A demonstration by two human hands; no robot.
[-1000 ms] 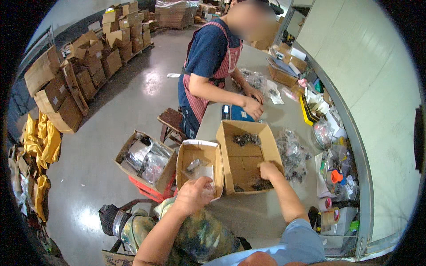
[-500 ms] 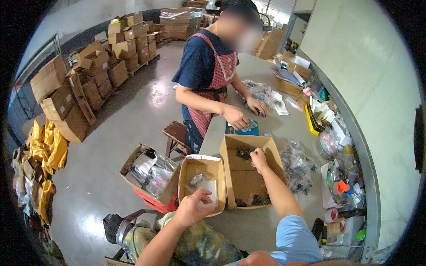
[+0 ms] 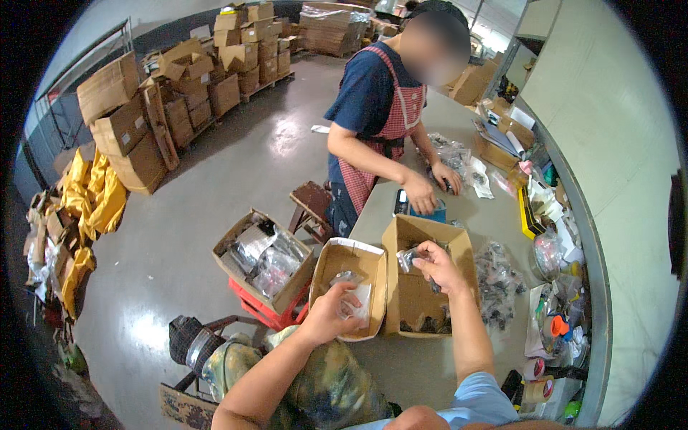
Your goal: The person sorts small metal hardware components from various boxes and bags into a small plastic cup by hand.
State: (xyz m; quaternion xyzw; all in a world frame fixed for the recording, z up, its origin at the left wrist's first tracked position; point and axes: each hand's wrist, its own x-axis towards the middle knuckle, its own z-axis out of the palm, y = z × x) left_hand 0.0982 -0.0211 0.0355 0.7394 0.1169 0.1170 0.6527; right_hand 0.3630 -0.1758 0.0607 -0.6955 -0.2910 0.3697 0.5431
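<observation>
Co-worker (image 3: 383, 132) wearing navy shirt (image 3: 360, 89), red-white checked apron (image 3: 411, 107); big near box (image 3: 424, 292) showing brown, wearer's sleeve (image 3: 479, 401) light blue, lap fabric (image 3: 335, 383) mottled green.

One left hand (image 3: 333, 313) and one right hand (image 3: 439, 269) are reaching over two of three nearby open cartons (image 3: 423, 295) (one red stand (image 3: 262, 305) is sitting beneath the third), one co-worker (image 3: 369, 100) is standing near one wooden stool (image 3: 310, 201), and two tape rolls (image 3: 535, 392) are lying rightward.

Stacked cardboard boxes (image 3: 240, 57) by the wall; crumpled yellow material (image 3: 104, 193), perhaps sacks; a brown stool (image 3: 310, 198); tape rolls (image 3: 537, 391)
</observation>
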